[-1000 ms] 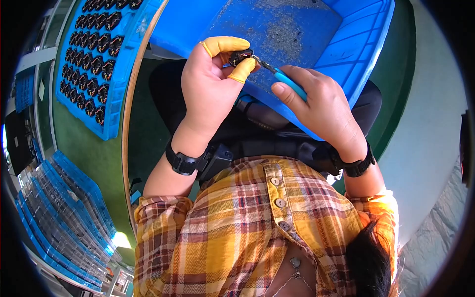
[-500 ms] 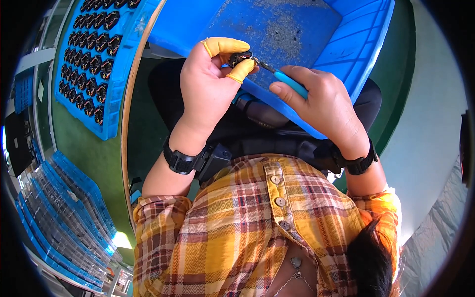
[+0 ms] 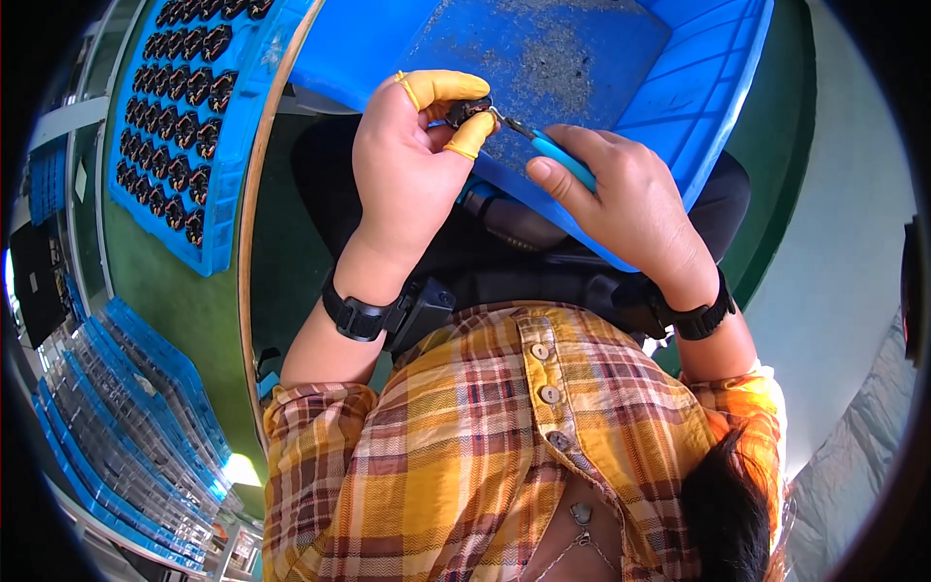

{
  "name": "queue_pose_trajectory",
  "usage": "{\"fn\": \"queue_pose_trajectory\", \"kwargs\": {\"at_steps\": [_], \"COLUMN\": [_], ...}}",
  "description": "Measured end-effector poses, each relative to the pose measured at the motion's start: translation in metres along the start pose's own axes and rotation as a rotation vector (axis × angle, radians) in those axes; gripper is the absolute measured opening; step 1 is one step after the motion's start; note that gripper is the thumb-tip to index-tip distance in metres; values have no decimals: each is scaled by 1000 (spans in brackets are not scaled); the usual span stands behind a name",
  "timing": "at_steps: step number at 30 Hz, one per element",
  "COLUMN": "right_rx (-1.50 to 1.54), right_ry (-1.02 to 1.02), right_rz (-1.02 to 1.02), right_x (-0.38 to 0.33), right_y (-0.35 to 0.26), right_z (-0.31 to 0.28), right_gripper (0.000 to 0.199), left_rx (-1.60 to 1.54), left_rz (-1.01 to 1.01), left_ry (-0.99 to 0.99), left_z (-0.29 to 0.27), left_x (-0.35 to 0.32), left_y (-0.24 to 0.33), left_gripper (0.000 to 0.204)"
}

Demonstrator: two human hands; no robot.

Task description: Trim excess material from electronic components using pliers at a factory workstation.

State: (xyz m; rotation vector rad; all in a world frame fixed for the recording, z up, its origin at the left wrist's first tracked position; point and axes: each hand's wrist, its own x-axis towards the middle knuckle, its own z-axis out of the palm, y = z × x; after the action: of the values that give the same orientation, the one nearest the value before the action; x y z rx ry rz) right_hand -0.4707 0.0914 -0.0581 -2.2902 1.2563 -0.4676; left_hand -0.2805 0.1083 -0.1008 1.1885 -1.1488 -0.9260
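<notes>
Here, the left hand (image 3: 405,170): Thumb and forefinger, both sheathed in yellow, rubbery finger covers (image 3: 469,136), are pressed together on a small, rounded black part with reddish and pale details (image 3: 465,111).

Black part: It is held up at the fingertips near the upper middle of the view, with a large, open-topped blue plastic bin (image 3: 693,87) behind it; the covers hide much of its surface.

Right hand (image 3: 626,189): It is clamped around a slim, metal-tipped hand tool with bright blue handles (image 3: 562,162), the thumb laid along the grip.

Hand tool: It points up and to the left, its narrow tips at the right side of the part, close by the left thumb; whether they grip anything is too small to tell.

Blue bin: It sits in front of the seated person, its floor strewn with small, greyish scraps (image 3: 558,73).

Green worktop: On the person's left, a green worktop edged in pale wood (image 3: 218,339) carries a bright blue plastic tray (image 3: 217,254) filled with rows of dark, rounded pieces (image 3: 199,89).

Lower left: A slanting stack of blue and clear plastic trays (image 3: 126,427) fills the corner.

Wearer: Black wristbands (image 3: 359,318) circle both wrists above the rolled sleeves of a yellow, brown and white plaid shirt (image 3: 465,417).
</notes>
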Motion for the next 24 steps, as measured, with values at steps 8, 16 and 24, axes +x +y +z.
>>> {"fn": "queue_pose_trajectory", "kwargs": {"at_steps": [8,16,24], "right_rx": [-29,-43,-95], "right_ry": [8,0,16], "right_rz": [-6,16,1], "right_x": [-1,-1,-1], "right_y": [-1,-2,1], "right_z": [1,4,7], "right_gripper": [42,42,42], "left_rx": [273,403,392], "left_rz": [200,303,297], "left_ry": [-9,-101,-37], "left_z": [-2,-6,-2], "left_x": [2,0,-1], "left_y": [7,2,-4], "left_gripper": [25,29,27]}}
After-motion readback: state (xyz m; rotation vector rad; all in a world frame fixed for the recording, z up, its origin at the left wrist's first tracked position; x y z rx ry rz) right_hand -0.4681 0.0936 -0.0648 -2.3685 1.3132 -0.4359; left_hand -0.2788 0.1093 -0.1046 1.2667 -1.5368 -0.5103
